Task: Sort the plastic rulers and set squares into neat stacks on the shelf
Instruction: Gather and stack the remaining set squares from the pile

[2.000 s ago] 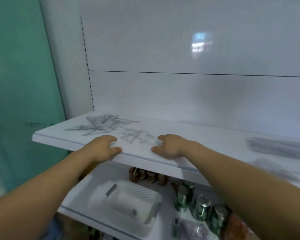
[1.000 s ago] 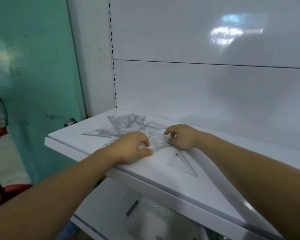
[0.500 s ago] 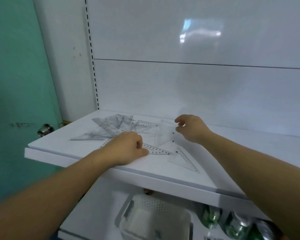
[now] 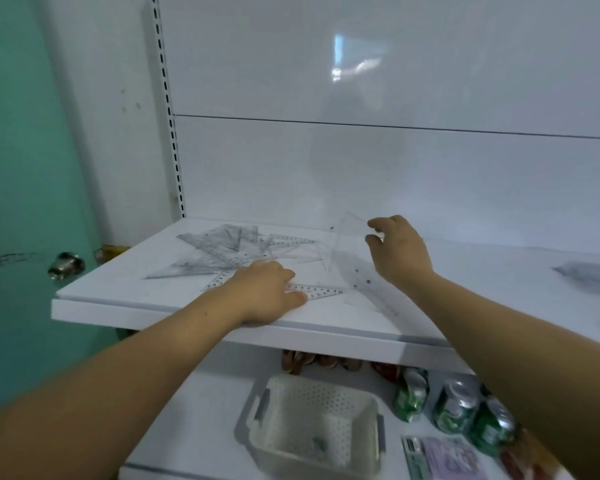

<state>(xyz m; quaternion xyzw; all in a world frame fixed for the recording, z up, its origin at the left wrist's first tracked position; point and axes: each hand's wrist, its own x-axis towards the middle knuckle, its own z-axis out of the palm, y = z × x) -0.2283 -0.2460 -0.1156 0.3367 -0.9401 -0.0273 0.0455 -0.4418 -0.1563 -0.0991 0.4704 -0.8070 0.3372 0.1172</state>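
A loose heap of clear plastic rulers and set squares [image 4: 229, 251] lies at the left end of the white shelf [image 4: 174, 306]. My right hand [image 4: 397, 251] grips a clear set square [image 4: 349, 244] by its edge and holds it tilted up off the shelf. My left hand [image 4: 267, 292] rests palm down near the shelf's front edge, its fingers pressing on a clear ruler [image 4: 317, 292]. Another clear set square [image 4: 373, 296] lies flat under my right wrist.
Blurred stacks of clear rulers [image 4: 593, 275] sit at the shelf's right end. On the lower shelf stand a white perforated basket [image 4: 312, 424], green cans [image 4: 458, 410] and packets. A teal door with a metal knob [image 4: 66, 265] is at the left.
My right hand has lifted a clear set square off the shelf and raised it. My left hand has stayed pressed on the ruler near the front edge. The view tilted down.
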